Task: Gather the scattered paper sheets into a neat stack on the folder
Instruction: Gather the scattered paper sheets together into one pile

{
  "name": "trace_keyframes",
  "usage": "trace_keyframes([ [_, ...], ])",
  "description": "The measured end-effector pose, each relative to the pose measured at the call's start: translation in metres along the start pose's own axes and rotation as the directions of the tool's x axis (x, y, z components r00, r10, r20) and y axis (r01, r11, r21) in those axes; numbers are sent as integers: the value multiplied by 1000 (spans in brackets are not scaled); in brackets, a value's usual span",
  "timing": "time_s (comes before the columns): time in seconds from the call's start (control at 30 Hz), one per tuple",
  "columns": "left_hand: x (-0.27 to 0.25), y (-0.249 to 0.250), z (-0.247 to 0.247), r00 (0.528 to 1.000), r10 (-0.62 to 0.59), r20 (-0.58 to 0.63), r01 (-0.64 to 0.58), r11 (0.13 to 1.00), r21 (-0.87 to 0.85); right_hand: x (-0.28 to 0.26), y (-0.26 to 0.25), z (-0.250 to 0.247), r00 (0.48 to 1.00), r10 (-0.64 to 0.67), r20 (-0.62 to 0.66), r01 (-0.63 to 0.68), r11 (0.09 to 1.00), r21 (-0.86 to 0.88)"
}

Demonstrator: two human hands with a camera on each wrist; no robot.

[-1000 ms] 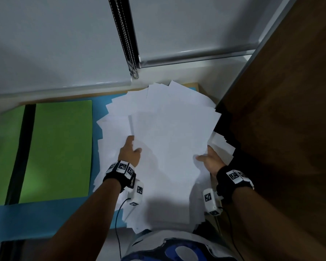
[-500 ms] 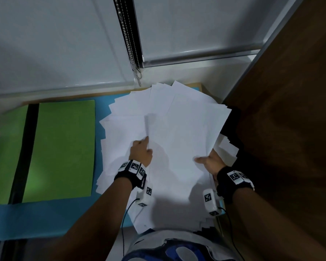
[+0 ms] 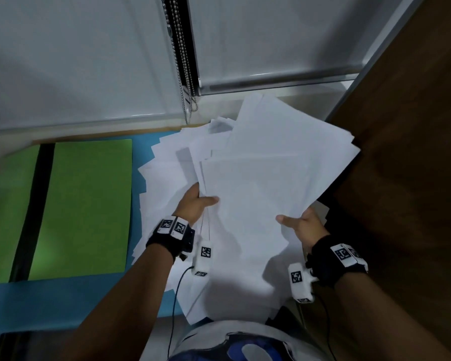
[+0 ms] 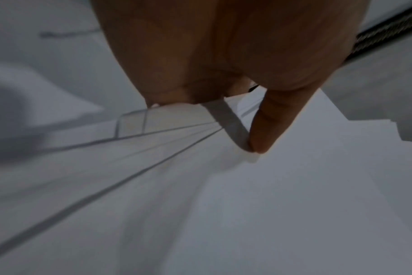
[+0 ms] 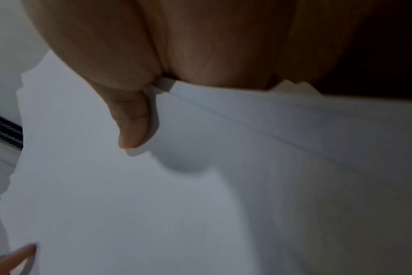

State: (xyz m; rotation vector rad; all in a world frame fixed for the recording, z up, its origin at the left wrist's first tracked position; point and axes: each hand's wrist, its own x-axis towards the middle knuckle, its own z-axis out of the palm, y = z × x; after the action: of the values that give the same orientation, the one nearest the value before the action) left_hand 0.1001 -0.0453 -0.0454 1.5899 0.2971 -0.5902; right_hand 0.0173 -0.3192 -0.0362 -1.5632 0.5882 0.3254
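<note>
A loose bundle of white paper sheets [image 3: 266, 183] is held up between both hands, its far edges fanned out unevenly. My left hand [image 3: 197, 203] grips the bundle's left edge, thumb on top, the fingers hidden under the paper. My right hand [image 3: 301, 225] grips the right edge the same way. Up close, the left thumb [image 4: 268, 128] and the right thumb [image 5: 132, 121] press on the top sheet [image 5: 200, 204]. More white sheets [image 3: 164, 183] lie spread beneath on the blue mat [image 3: 63, 300]. The green folder [image 3: 81, 207] lies flat at the left, apart from the papers.
A window sill with roller blinds and a bead chain [image 3: 186, 82] runs along the back. A dark wooden panel [image 3: 401, 152] stands close on the right. Cables hang from both wrist cameras. A rounded white and blue object [image 3: 235, 345] sits at the bottom edge.
Both hands have closed in on the sheets and lifted a bundle off the pile. The left hand moved right and took hold of the bundle's left edge.
</note>
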Motion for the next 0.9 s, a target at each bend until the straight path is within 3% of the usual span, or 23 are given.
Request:
trace_keyframes([
  [0.1,-20,36,0,985,158,-65,-164,981,-103,-22,-43,9,995,-76,-63,76,997,-3],
  [0.23,-53,80,4,915,371,-156,-383,922,-56,-39,-85,13,958,-230,-169,227,973,-34],
  [0.3,-61,94,9,873,421,-244,-438,899,-15,-40,-95,17,920,-325,-221,321,945,-56],
  [0.4,-73,111,14,809,501,-308,-522,853,15,-41,-109,24,887,-368,-279,359,930,-83],
  [0.5,-73,113,13,775,531,-342,-543,837,68,-36,-110,26,867,-392,-308,409,912,-10],
  [0.63,-66,105,15,790,486,-373,-510,859,40,-35,-109,27,865,-390,-314,405,914,-20],
  [0.9,-55,108,21,836,473,-278,-506,861,-57,-38,-111,20,833,-458,-311,472,881,-34],
])
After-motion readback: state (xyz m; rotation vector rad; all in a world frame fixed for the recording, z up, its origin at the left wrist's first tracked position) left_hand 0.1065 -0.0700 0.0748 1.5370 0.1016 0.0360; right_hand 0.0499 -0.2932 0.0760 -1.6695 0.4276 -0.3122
